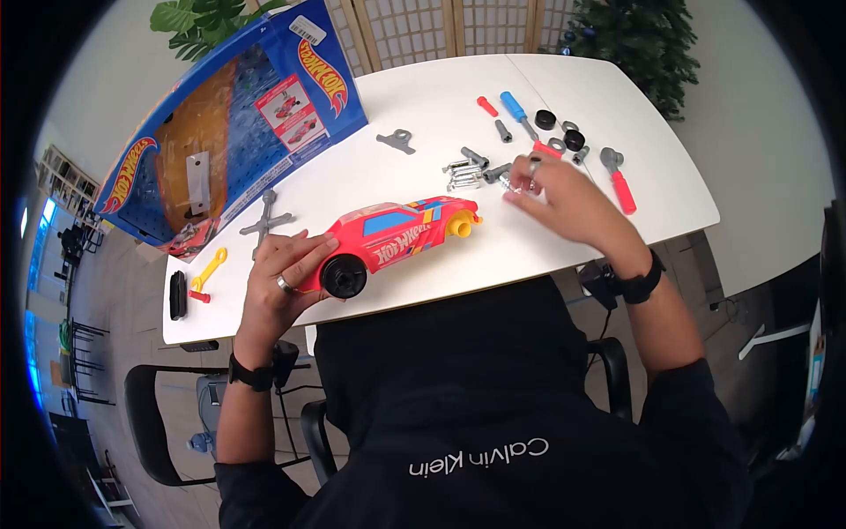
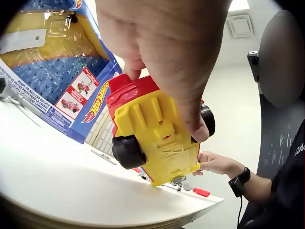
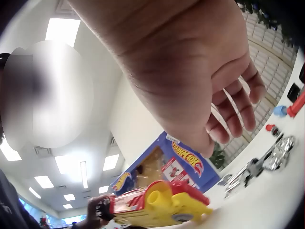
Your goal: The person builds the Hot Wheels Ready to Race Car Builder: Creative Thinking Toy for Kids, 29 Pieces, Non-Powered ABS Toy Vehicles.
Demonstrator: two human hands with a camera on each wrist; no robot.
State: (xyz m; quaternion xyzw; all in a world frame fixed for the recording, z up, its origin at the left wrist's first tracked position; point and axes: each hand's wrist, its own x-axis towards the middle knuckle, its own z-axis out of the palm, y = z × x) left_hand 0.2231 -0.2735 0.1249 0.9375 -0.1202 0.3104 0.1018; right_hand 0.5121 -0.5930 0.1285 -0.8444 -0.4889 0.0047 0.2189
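A red toy car [image 1: 397, 231] with a yellow underside [image 2: 159, 136] is tilted at the table's near edge. My left hand [image 1: 280, 275] grips its rear end beside a black wheel [image 1: 344, 276]. At the front, a bare yellow axle hub [image 1: 459, 224] shows without a wheel. My right hand [image 1: 568, 201] hovers over the table to the right of the car, its fingers loosely bent and nothing held in the right wrist view. Just left of those fingers lie a chrome engine piece [image 1: 463, 175] and grey bolts [image 1: 496, 174].
A blue Hot Wheels box [image 1: 339, 88] stands at the left. Behind my left hand lie a grey cross wrench [image 1: 266, 219], a yellow wrench [image 1: 210, 269] and a black part [image 1: 179, 295]. A blue screwdriver [image 1: 513, 107], black wheels [image 1: 574, 139] and a red-handled ratchet [image 1: 622, 187] lie on the right.
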